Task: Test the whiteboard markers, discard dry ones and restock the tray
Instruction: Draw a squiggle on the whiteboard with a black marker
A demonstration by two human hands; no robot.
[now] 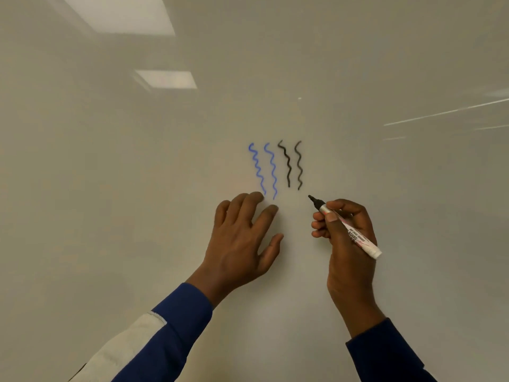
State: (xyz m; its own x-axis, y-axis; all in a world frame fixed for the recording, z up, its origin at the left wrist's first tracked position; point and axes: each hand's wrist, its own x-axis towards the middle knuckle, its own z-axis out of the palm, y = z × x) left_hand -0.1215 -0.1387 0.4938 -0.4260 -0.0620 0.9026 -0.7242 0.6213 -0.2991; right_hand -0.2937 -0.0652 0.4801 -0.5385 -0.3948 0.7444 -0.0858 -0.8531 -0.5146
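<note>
Along the lower edge of the frame, a blue left sleeve (176,321) and right sleeve (385,354) are seen reaching up to a whiteboard (124,216). Left of centre, the left hand (242,238) is laid flat on the board with fingers spread, apparently to steady the body. Right of centre, an uncapped marker (360,239) is pinched by the right hand (347,249) in a writing grip, tip angled to the upper left. Whether the tip is touching cannot be told. Just above, two blue wavy lines (263,169) and two black wavy lines (293,164) are drawn, probably as ink tests. Ceiling-light reflections (165,78) are shown at the upper left. No tray is shown.
</note>
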